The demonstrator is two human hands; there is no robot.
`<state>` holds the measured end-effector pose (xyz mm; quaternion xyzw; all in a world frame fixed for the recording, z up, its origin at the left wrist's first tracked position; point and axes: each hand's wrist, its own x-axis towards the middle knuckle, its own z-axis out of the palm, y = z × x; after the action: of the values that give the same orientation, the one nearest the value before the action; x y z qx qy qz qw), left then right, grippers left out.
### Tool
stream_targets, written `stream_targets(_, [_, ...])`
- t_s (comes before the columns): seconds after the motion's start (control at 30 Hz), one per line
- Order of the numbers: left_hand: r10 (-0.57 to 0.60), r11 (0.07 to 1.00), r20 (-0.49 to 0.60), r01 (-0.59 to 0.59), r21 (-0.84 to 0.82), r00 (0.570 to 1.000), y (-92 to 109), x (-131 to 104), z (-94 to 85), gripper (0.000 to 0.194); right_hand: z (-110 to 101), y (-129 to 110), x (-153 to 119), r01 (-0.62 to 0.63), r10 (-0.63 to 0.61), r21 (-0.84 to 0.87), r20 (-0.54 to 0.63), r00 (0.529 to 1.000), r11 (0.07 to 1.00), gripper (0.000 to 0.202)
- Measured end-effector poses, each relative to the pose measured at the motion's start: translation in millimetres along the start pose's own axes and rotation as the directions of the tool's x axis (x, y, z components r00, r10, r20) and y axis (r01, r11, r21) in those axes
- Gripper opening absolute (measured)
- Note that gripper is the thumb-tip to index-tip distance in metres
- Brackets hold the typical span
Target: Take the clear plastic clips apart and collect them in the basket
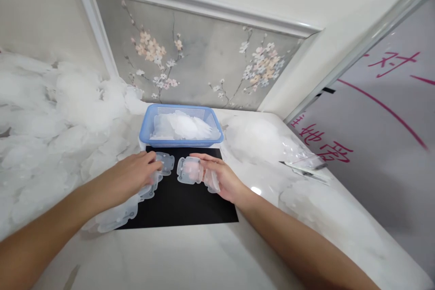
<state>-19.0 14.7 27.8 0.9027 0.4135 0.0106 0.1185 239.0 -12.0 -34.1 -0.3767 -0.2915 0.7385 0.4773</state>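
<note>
My right hand (pixel 226 179) grips translucent plastic pieces with scalloped edges. One flat piece (pixel 185 171) shows in front of its fingers and another (pixel 212 181) sits against the palm. On the left, my left hand (pixel 141 170) has its fingers bent together at a similar translucent plastic piece (pixel 167 163) over the black mat (pixel 190 208). More such pieces (pixel 118 215) lie below that hand, overlapping the mat's left edge. The left fingertips are partly hidden.
Behind the mat stands a blue basket (pixel 180 143) holding several translucent pieces. A large heap of them (pixel 61 122) covers the left side. A clear plastic bag (pixel 265 140) lies on the right of the white table (pixel 190 253). A whiteboard (pixel 380 158) leans at the right.
</note>
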Motion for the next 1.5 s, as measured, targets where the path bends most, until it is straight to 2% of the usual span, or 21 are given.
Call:
stream_targets(0.1, [0.042,0.998,0.087,-0.046,0.041,0.995,0.5,-0.4,-3.3,0.014,-1.9,-1.2,1.1,-0.018,0.018,0.026,0.009,1.0,1.0,0.036])
stream_targets(0.27, [0.046,0.997,0.042,-0.044,-0.062,0.998,-0.6,0.3,-2.0,0.01,-3.3,-0.9,2.7,-0.024,0.024,0.024,0.008,1.0,0.999,0.034])
stream_targets(0.4, [0.045,0.995,0.071,-0.039,-0.094,0.996,4.9,1.5,-7.0,0.019,-3.3,-0.5,2.5,-0.021,0.021,0.018,-0.002,1.0,1.0,0.031])
stream_targets(0.5, [-0.013,0.975,0.089,0.032,-0.221,0.996,15.3,2.3,-14.8,0.018,-3.8,0.0,2.7,-0.018,0.019,0.015,-0.025,1.0,1.0,0.031])
stream_targets(0.57, [-0.076,0.926,0.092,0.104,-0.362,0.993,22.3,3.5,-17.4,0.017,-4.2,0.4,3.3,-0.013,0.013,0.014,-0.032,0.999,1.0,0.031])
stream_targets(0.67, [-0.162,0.768,0.128,0.206,-0.607,0.979,27.9,6.7,-12.9,0.023,-4.5,0.4,4.0,-0.004,0.004,0.02,-0.039,0.999,1.0,0.031])
stream_targets(0.77, [-0.223,0.53,0.206,0.295,-0.795,0.953,27.4,10.9,-2.5,0.028,-4.4,-0.3,4.1,-0.008,0.01,0.042,-0.038,0.999,0.999,0.032])
stream_targets(0.87, [-0.252,0.267,0.302,0.366,-0.892,0.919,25.4,14.4,4.0,0.028,-3.4,-0.8,3.6,0.0,0.001,0.027,-0.053,0.999,1.0,0.036])
stream_targets(0.97, [-0.22,0.077,0.35,0.373,-0.925,0.911,24.5,16.3,4.1,0.027,-2.2,-1.4,3.2,0.113,-0.116,-0.032,-0.131,0.985,0.993,0.033])
stream_targets(1.07, [-0.194,-0.001,0.347,0.353,-0.936,0.918,24.1,17.2,3.7,0.034,-1.9,-3.1,1.4,0.285,-0.338,-0.262,-0.187,0.922,0.922,0.033])
stream_targets(1.13, [-0.194,-0.013,0.343,0.348,-0.938,0.919,23.9,17.5,4.7,0.038,-2.1,-3.4,-1.1,0.361,-0.487,-0.513,-0.132,0.863,0.779,0.026])
stream_targets(1.2, [-0.196,-0.014,0.342,0.346,-0.938,0.919,24.1,17.4,6.1,0.04,-1.9,-1.5,-4.6,0.426,-0.583,-0.714,0.031,0.812,0.556,0.015])
stream_targets(1.27, [-0.195,-0.008,0.337,0.342,-0.94,0.921,24.9,16.9,6.9,0.039,-0.4,2.6,-8.8,0.487,-0.573,-0.8,0.227,0.788,0.352,0.031])
stream_targets(1.33, [-0.201,0.023,0.322,0.333,-0.943,0.925,26.2,15.7,6.3,0.041,3.0,7.1,-13.3,0.533,-0.495,-0.813,0.371,0.786,0.236,0.039])
stream_targets(1.4, [-0.213,0.106,0.304,0.332,-0.937,0.928,27.0,14.3,4.9,0.044,7.7,9.8,-17.3,0.56,-0.425,-0.79,0.431,0.796,0.25,0.028])
stream_targets(1.43, [-0.223,0.186,0.285,0.327,-0.926,0.932,26.9,13.6,4.2,0.046,10.0,10.1,-18.6,0.557,-0.409,-0.772,0.422,0.809,0.307,0.02])
stream_targets(1.5, [-0.258,0.446,0.193,0.293,-0.846,0.947,25.2,12.5,3.9,0.044,13.6,8.9,-19.1,0.493,-0.414,-0.713,0.304,0.858,0.498,0.014])
